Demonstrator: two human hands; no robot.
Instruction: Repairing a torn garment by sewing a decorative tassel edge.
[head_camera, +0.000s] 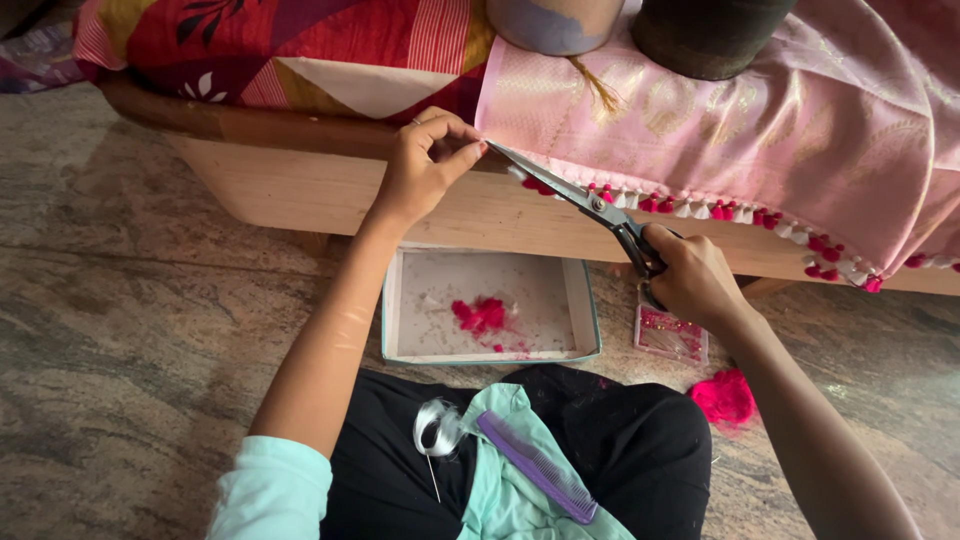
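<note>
Pink fabric (800, 130) edge, pinched by left hand (425, 160); right hand (690, 275) gripped scissors (585, 198); tassels (760, 215) toward three o'clock looked untrimmed.

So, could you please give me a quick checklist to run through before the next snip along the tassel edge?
1. Left hand pinches the pink cloth at its corner: ok.
2. Right hand grips the scissors by the handles: ok.
3. Blades open, tips at the cloth edge: ok.
4. Left fingers clear of the blade tips: not ok, they look very close.
5. Tray sits on the floor below the edge, red scraps inside: ok.
6. Which thread sits between the blades: cannot tell.
</note>
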